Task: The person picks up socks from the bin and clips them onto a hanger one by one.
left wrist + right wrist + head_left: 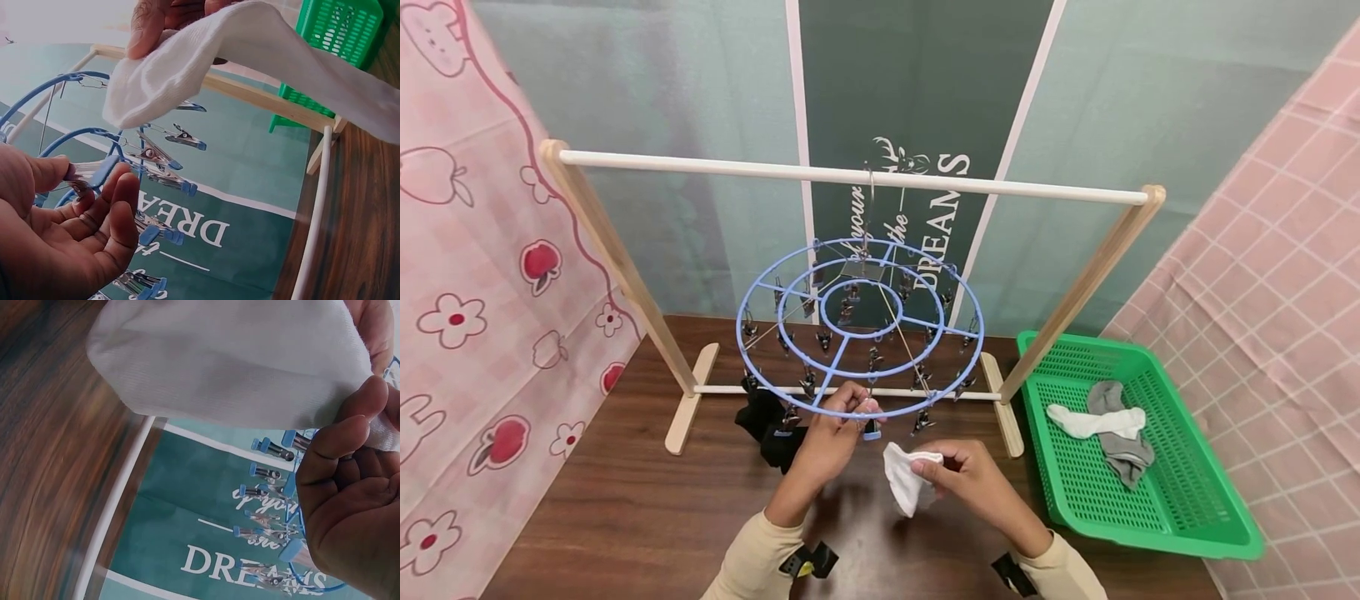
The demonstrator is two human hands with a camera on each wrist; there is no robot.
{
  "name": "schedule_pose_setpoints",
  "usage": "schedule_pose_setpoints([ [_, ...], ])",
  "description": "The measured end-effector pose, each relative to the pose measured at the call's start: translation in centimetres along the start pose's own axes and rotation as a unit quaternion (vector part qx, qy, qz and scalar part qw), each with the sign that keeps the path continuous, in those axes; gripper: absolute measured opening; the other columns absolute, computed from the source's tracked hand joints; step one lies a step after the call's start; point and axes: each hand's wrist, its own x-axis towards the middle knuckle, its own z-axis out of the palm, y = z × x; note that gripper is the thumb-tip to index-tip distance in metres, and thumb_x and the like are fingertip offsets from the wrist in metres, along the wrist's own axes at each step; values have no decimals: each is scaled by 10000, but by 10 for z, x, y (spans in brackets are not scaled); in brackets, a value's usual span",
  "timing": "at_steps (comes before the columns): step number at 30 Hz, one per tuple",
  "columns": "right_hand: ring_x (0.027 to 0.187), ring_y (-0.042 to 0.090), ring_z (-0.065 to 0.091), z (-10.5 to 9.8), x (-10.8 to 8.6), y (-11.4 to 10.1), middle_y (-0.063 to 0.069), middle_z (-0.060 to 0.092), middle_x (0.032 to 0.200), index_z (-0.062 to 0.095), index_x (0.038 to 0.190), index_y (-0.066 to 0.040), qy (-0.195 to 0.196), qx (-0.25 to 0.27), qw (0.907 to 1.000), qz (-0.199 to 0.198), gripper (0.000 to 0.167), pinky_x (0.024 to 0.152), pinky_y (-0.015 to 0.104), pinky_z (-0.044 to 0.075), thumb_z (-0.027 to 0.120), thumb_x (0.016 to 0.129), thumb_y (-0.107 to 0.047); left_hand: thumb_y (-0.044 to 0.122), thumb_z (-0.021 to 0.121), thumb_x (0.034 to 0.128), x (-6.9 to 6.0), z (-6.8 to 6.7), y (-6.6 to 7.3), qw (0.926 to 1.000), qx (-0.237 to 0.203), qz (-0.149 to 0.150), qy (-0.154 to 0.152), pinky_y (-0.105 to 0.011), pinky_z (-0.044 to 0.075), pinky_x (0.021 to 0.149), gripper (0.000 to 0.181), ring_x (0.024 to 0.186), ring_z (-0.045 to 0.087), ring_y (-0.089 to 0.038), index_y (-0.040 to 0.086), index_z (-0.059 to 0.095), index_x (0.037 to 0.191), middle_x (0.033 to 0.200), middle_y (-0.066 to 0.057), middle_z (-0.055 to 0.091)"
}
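White sock [906,479] pinched by right hand [972,479], clip [105,170] by left hand [831,433]; green basket [1191,492] holds grey and white socks [1090,423].

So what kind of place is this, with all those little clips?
It's probably a small spot for drying laundry. A round blue hanger with clips hangs from a rack, and a green basket next to the rack has socks in it.

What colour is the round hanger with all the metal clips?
The ring-shaped plastic hanger is light blue, clearest in the head view.
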Motion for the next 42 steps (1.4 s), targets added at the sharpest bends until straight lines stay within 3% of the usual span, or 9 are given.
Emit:
schedule_pose_setpoints([
  [5, 545, 70, 517, 4, 2, 0, -35, 583, 671, 710, 999, -24, -85, 38, 9999, -58, 123, 450, 239, 466, 648, 921, -97, 102, 538, 990, 1, 0, 0, 9999, -76, -82, 124, -222, 439, 653, 100, 787, 617, -256, 33, 531, 918, 872, -203, 672],
  [8, 528, 74, 517, 6, 3, 0, -43, 585, 669, 713, 1009, -30, -109, 30, 9999, -89, 129, 443, 238, 456, 648, 922, -100, 61, 542, 980, -1, 0, 14, 9998, 23, -102, 188, -218, 426, 652, 88, 762, 605, -246, 21, 535, 903, 834, -185, 667],
  [12, 503, 73, 515, 7, 6, 3, -11, 627, 705, 717, 1025, -28, -150, 40, 9997, -162, 139, 432, 241, 450, 646, 920, -83, 95, 555, 980, -1, -2, 12, 9997, 109, -37, 203, -212, 404, 645, 99, 726, 569, -195, 35, 551, 901, 808, -129, 663],
  [14, 497, 70, 512, 8, 7, 4, -6, 646, 730, 718, 1027, -18, -173, 35, 9997, -191, 140, 427, 241, 450, 644, 915, -58, 125, 559, 982, 1, -3, 3, 9998, 68, -12, 176, -210, 408, 653, 107, 736, 575, -182, 49, 562, 908, 815, -127, 668],
  [20, 485, 84, 509, 11, 7, -11, -16, 642, 709, 714, 992, 20, -210, -111, 9993, -286, 119, 422, 230, 444, 644, 900, -4, 92, 531, 990, 1, -3, -3, 9989, -446, 136, 11, -237, 484, 705, 138, 761, 609, -129, -20, 544, 911, 835, -227, 648],
  [25, 471, 79, 509, 12, 10, -28, 111, 655, 710, 713, 980, 33, -183, -324, 9987, -347, 114, 413, 305, 467, 650, 896, -12, -2, 509, 977, 2, -3, -4, 9937, -1013, 426, -227, -231, 505, 711, 121, 765, 626, -127, -92, 514, 897, 826, -300, 612],
  [29, 462, 80, 504, 13, 13, -31, 159, 669, 749, 717, 991, 33, -91, -541, 9981, -284, 126, 404, 333, 471, 652, 897, -20, -32, 517, 961, 3, -4, -5, 9911, -1143, 587, -352, -231, 517, 709, 116, 756, 633, -143, -117, 505, 883, 810, -313, 598],
  [36, 451, 38, 483, 15, 17, -33, 80, 660, 709, 725, 996, 21, -47, -837, 9960, -302, 132, 404, 234, 440, 666, 888, -25, -13, 560, 944, 3, -6, -4, 9958, -536, 698, -259, -242, 515, 681, 100, 738, 613, -120, -64, 556, 857, 807, -151, 627],
  [42, 461, 31, 463, 16, 19, -23, -33, 612, 667, 731, 988, -4, -164, -1035, 9938, -381, 124, 406, 207, 413, 678, 881, -34, -69, 533, 934, 2, -7, -3, 9955, -593, 660, -322, -214, 478, 652, 78, 706, 597, -100, -82, 532, 857, 761, -204, 627],
])
